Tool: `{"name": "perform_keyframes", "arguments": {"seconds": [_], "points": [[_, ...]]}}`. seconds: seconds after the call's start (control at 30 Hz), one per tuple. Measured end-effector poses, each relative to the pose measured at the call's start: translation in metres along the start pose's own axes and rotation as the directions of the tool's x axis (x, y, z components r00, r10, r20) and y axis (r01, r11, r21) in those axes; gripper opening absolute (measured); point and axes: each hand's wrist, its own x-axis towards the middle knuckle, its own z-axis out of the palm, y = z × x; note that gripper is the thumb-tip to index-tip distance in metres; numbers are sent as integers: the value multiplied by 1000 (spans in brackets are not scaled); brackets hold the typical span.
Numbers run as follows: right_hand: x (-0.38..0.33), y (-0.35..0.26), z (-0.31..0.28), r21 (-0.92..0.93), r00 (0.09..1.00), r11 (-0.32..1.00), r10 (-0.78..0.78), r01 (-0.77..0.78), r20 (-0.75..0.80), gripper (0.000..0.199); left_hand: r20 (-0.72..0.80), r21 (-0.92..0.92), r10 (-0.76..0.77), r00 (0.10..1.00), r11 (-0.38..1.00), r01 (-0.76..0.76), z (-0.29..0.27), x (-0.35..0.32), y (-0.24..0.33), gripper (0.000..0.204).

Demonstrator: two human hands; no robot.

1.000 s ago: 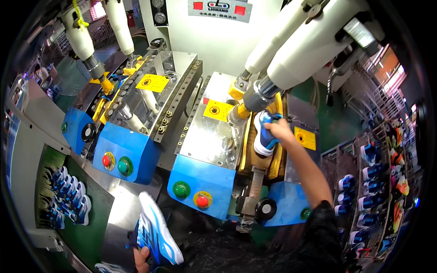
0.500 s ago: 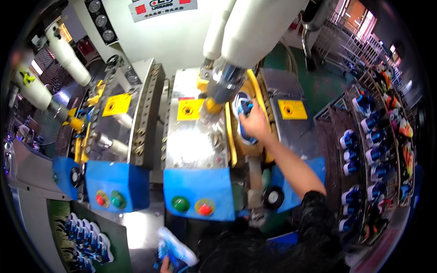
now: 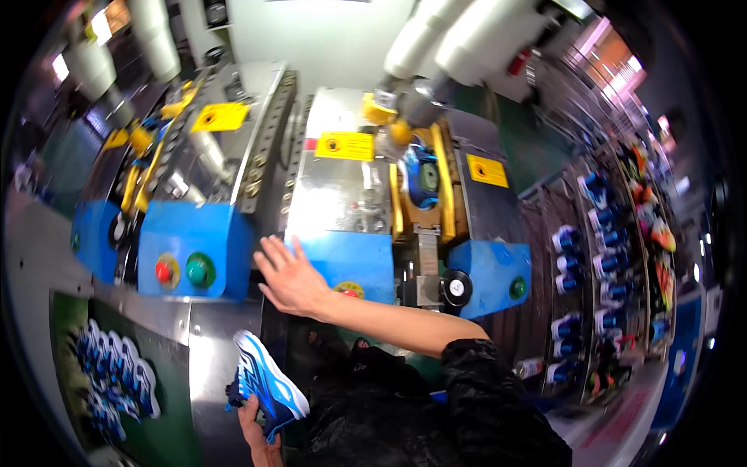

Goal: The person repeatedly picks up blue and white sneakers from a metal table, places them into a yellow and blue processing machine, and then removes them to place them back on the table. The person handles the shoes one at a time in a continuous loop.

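Observation:
My left hand (image 3: 255,430), low in the picture, is closed round a blue-and-white sneaker (image 3: 268,383) with its white sole facing right. My right hand (image 3: 292,279) stretches leftward with fingers spread, over the left end of the middle machine's blue front panel (image 3: 354,255). It holds nothing and hides the green button there; whether it presses it, I cannot tell. Just beside my wrist a red button (image 3: 348,289) partly shows. Another blue-and-white sneaker (image 3: 421,175) sits in the machine between yellow side pads (image 3: 445,183), beneath a metal-and-yellow press head (image 3: 401,131).
A similar machine with a blue panel (image 3: 191,245) stands at left, its red and green buttons showing. Several sneakers (image 3: 124,373) lie in a green-lined recess at lower left. On the right stands a rack (image 3: 583,257) of shoes. A black round knob (image 3: 456,289) juts out near my right forearm.
My right hand has let go of the sneaker in the machine and moved left and nearer, to the blue panel. The held sneaker has turned slightly. The whole view has shifted.

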Motion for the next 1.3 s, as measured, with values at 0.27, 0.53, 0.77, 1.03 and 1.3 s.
{"name": "perform_keyframes", "arguments": {"seconds": [0.27, 0.53, 0.77, 1.03, 1.3], "points": [[-124, -167, 67, 811, 948, 556, -118, -184, 297, 25, -364, -85, 165, 917, 974, -209, -84, -59, 15, 60], [-139, -128, 97, 687, 712, 462, -152, -562, 685, 67, -504, 550, 356, 787, 835, -26, -230, -4, -89, 101], [-184, -314, 206, 453, 618, 863, -233, -225, 751, 98, -845, 450, 487, 220, 871, -200, -370, -81, -83, 80], [-128, -370, 218, 265, 301, 339, 55, -903, 952, 58, -685, 122, 331, 649, 930, -346, -455, -84, -9, 73], [-242, -391, 31, 963, 915, 163, 378, -213, 139, 74, 467, 499, 306, 830, 683, -533, -330, -71, 107, 72]]}}
